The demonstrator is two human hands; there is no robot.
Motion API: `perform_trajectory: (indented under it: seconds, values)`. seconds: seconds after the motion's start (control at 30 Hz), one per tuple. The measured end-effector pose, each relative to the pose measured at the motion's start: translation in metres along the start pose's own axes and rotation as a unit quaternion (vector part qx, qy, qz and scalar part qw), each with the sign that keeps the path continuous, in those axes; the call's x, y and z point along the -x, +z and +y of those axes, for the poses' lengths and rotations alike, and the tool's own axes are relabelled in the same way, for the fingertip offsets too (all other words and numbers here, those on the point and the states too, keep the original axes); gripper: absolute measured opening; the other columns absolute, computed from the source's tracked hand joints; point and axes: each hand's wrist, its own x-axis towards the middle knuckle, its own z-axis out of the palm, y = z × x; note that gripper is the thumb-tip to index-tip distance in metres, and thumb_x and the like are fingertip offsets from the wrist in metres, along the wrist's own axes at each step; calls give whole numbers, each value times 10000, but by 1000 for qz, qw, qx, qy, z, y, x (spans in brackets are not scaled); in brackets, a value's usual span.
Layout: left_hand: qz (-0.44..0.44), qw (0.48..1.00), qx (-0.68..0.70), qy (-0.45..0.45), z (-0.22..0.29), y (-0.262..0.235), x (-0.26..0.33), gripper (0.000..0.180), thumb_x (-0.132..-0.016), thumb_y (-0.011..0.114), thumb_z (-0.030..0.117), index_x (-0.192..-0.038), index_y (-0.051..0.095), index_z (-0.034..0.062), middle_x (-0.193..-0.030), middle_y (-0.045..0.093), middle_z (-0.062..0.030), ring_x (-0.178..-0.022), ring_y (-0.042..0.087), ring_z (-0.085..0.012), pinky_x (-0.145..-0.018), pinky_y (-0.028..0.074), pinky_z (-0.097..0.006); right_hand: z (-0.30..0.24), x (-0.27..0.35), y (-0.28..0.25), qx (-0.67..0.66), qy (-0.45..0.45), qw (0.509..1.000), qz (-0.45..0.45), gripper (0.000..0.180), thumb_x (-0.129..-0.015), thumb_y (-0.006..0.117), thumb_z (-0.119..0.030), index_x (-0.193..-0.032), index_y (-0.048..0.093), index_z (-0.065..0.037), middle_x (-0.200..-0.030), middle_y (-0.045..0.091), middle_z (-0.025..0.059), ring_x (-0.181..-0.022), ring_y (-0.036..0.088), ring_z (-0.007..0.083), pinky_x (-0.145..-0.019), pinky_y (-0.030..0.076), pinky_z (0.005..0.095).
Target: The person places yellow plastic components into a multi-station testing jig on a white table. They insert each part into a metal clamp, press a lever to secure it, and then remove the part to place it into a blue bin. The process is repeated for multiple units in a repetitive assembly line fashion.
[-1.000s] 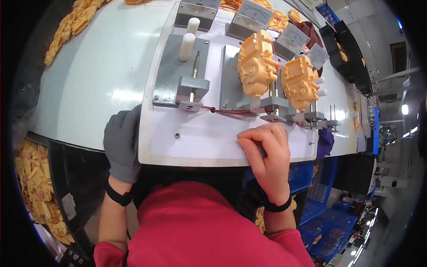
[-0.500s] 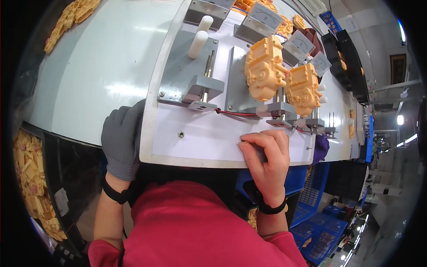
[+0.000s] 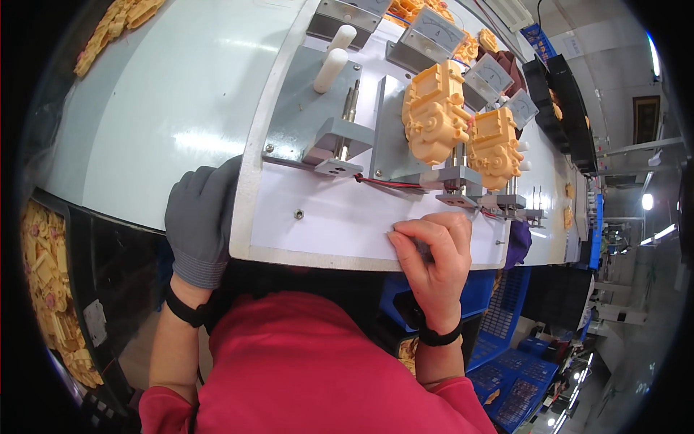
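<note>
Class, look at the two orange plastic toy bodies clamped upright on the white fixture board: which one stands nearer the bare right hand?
The right orange toy body, above the bare right hand; the other stands farther left.

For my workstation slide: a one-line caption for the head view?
Gloved left hand and bare right hand rest on a white fixture board holding two orange plastic housings.

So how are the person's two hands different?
The left hand wears a grey knit glove, while the right hand is bare. The left hand lies fairly flat over the left edge of the white board; the right hand is curled, fingers bent, on the board's front edge. Both rest on that same board, and each wrist has a dark band.
</note>
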Motion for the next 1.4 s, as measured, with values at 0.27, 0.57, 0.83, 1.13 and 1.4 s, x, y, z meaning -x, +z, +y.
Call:
perform_trajectory:
  seconds: [0.27,0.57,0.83,1.13,1.4]
  values:
    - [2,1000,-4,0,0,0,0,325,-876,582,200,-1177,639,89,-862,586,-88,-790,548,-275,-713,427,-378,2,0,1,4,-24,1000,7,226,-686,836,-97,-850,686,-137,-784,558,-15,-752,533,191,-704,359,339]
    - [5,1000,1,0,1,0,0,320,-878,582,192,-1175,642,86,-853,589,-82,-779,547,-269,-713,429,-374,1,1,1,9,-25,1000,9,241,-674,845,-96,-850,686,-141,-787,556,-19,-753,530,187,-703,356,335]
    - [7,1000,10,1,2,-1,-1,323,-873,584,181,-1174,642,79,-847,584,-87,-775,545,-275,-710,432,-379,1,3,1,18,-8,1000,3,257,-682,844,-103,-880,684,-141,-813,573,-15,-774,540,192,-717,365,335]
    - [8,1000,16,4,0,-1,-1,327,-871,584,183,-1179,640,86,-843,581,-92,-774,546,-281,-708,426,-383,2,5,0,19,4,1000,-1,264,-684,844,-113,-897,689,-136,-838,586,-1,-797,541,206,-727,373,341]
    - [7,1000,5,3,-1,1,1,331,-880,576,193,-1189,638,94,-849,582,-87,-767,538,-275,-714,420,-381,0,5,-2,23,7,1000,0,262,-680,841,-127,-899,697,-123,-839,588,7,-804,542,216,-741,382,348]
